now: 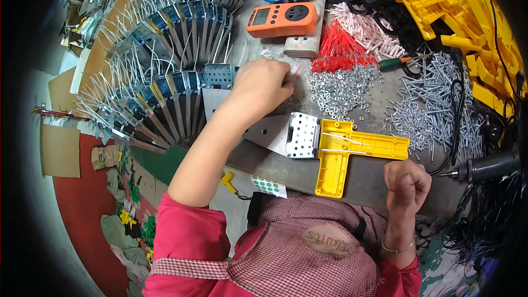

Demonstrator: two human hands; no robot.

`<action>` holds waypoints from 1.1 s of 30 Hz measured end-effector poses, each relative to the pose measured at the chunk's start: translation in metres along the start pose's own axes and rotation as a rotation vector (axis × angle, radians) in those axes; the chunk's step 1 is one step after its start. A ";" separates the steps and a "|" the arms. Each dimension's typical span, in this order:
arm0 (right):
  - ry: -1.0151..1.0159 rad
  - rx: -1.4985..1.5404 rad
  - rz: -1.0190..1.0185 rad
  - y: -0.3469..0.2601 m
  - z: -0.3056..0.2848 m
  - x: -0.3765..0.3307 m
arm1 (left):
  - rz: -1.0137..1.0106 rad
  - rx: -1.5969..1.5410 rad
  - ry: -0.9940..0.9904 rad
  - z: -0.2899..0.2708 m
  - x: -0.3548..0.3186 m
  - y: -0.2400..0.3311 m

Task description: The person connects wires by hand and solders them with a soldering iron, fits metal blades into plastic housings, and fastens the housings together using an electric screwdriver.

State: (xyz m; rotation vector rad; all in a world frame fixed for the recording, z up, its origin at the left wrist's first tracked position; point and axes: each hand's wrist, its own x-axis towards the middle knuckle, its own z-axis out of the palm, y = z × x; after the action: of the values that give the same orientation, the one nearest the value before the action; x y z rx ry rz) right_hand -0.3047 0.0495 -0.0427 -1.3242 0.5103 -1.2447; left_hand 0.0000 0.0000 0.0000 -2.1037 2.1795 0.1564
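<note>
In front of me lies a yellow plastic T-shaped handle shell [334, 173], its hollow side up. A flat metal blade with a perforated bracket [302, 136] meets its left side, and white wires [346, 138] run into the shell. My left hand [263, 85] reaches over the table with curled fingers, beside another perforated metal bracket [218, 76]. A thin reddish strand [298, 70] shows by its fingertips; whether they grip it is hidden. My right hand [407, 184] is closed near the shell's right end, its thumb pressed on the fingers. Anything inside it is hidden.
Metal blades with white wires [181, 91] stand in rows at left. Beyond my hands are an orange meter [281, 19], red-wired parts [341, 49], pale sleeves [374, 33], small nuts [341, 91], screws [432, 104] and yellow shells [440, 0]. A dark power screwdriver [489, 168] lies at right.
</note>
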 end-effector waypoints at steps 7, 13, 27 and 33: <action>-0.002 -0.362 0.411 -0.034 0.036 0.028 | 0.187 -1.181 -0.113 -0.031 -0.059 0.059; 0.086 0.047 0.463 -0.025 0.047 0.037 | 0.365 -1.225 0.089 -0.009 -0.070 0.081; -0.128 -0.736 0.289 -0.045 0.053 0.030 | 0.426 -1.014 0.354 -0.003 -0.080 0.060; -0.280 -1.379 0.064 -0.023 0.043 0.025 | 0.361 -0.933 0.371 -0.002 -0.080 0.064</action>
State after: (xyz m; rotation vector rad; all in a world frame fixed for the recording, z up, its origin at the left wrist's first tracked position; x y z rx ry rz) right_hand -0.2678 0.0516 -0.0017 -2.5178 1.2965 -0.5164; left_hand -0.0615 0.0808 0.0138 -2.1820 3.1211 1.0800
